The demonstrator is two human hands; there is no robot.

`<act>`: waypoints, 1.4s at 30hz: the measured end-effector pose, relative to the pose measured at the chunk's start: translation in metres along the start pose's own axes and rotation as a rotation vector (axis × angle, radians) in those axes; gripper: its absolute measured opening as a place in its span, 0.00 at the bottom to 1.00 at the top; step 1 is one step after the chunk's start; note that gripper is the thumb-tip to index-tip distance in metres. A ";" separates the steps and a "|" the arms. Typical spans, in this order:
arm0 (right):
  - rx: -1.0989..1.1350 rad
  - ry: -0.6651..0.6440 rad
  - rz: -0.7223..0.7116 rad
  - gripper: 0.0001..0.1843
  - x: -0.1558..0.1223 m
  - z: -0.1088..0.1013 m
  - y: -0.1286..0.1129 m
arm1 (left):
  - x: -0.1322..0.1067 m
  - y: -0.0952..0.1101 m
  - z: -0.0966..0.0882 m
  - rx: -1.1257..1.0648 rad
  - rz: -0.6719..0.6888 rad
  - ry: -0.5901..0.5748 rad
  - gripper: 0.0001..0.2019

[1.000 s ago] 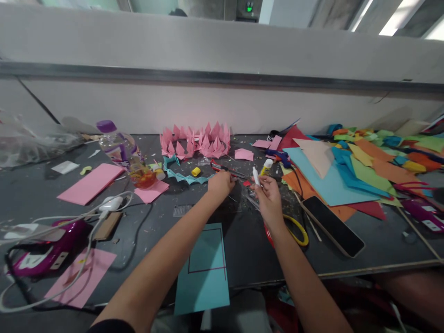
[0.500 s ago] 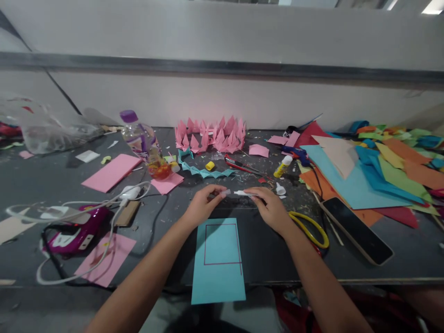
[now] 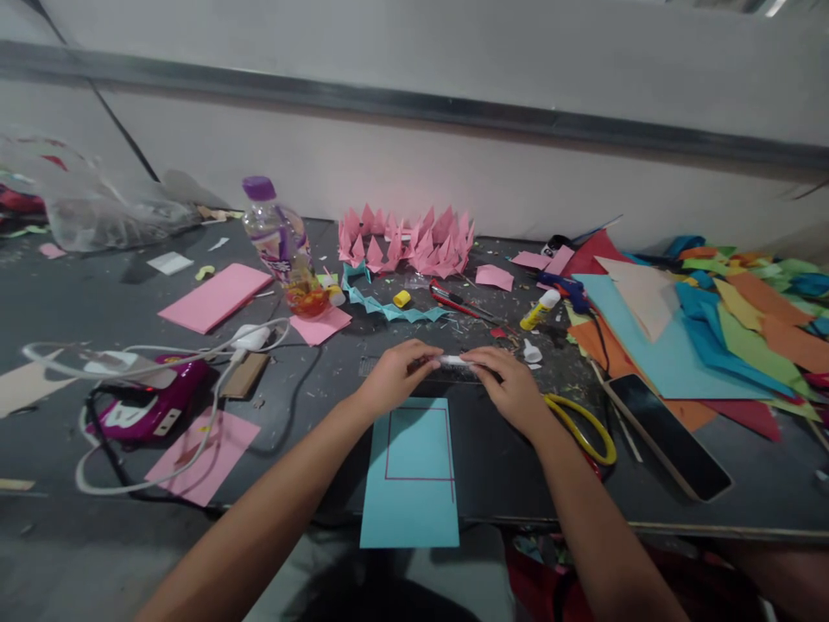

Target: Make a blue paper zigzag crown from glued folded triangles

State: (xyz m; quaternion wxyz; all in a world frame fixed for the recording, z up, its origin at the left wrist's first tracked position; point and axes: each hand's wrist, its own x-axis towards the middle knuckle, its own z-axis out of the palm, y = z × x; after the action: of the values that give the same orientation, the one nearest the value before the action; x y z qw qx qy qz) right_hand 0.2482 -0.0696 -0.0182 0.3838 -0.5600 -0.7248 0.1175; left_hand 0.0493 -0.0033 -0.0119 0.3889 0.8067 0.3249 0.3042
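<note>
Over the dark table, my left hand (image 3: 395, 378) and my right hand (image 3: 509, 384) meet at a white pen (image 3: 452, 360). The left fingertips pinch its cap end, where the clear cap is mostly hidden; the right fingers grip the barrel. Just below the hands lies a light blue sheet of paper (image 3: 409, 514) with a dark red rectangle drawn on it, its near edge jutting past the table edge. Partly behind my left hand is a clear strip with markings, apparently a ruler (image 3: 370, 367).
Beyond the hands stand pink folded-paper rings (image 3: 446, 250), a bottle (image 3: 285, 250), a red cutter (image 3: 453, 300) and a glue stick (image 3: 540, 309). At right are yellow-handled scissors (image 3: 586, 436), a phone (image 3: 670, 436) and coloured papers (image 3: 654, 345). Left, cables surround a purple device (image 3: 155, 406).
The pen and its clear cap, held apart before, have been brought together end to end between my hands. The view has tilted and shifted slightly.
</note>
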 end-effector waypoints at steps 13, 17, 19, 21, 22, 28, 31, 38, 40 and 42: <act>-0.058 0.081 -0.034 0.15 -0.003 0.004 -0.003 | -0.005 0.003 0.002 0.047 0.117 -0.031 0.11; -0.041 0.104 -0.031 0.16 -0.004 0.006 -0.004 | -0.006 0.003 0.001 0.063 0.133 -0.043 0.12; -0.028 0.111 -0.029 0.16 -0.004 0.008 -0.004 | -0.006 0.004 0.001 0.082 0.148 -0.052 0.12; -0.013 0.116 -0.008 0.15 -0.004 0.009 -0.004 | -0.007 0.006 0.001 0.089 0.146 -0.050 0.12; 0.000 0.118 0.008 0.15 -0.003 0.010 -0.005 | -0.007 0.007 0.001 0.080 0.134 -0.041 0.12; 0.120 0.105 0.061 0.12 -0.002 0.016 -0.013 | -0.005 0.012 0.003 -0.086 0.000 0.019 0.11; 0.118 0.077 0.032 0.11 -0.001 0.017 -0.015 | -0.003 0.011 0.002 -0.099 -0.021 0.011 0.09; 0.062 0.139 0.067 0.10 0.001 0.007 -0.010 | -0.001 0.010 0.003 -0.168 -0.092 0.040 0.09; 0.058 0.148 0.109 0.11 0.001 0.004 -0.008 | -0.001 0.010 0.003 -0.180 -0.112 0.078 0.10; 0.058 0.154 0.158 0.12 0.002 0.002 -0.006 | 0.001 0.008 0.003 -0.189 -0.126 0.105 0.11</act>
State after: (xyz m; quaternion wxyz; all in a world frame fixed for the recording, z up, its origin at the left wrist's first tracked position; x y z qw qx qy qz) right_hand 0.2427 -0.0696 -0.0153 0.4437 -0.6115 -0.6431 0.1250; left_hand 0.0542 -0.0082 -0.0067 0.4640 0.7275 0.3645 0.3501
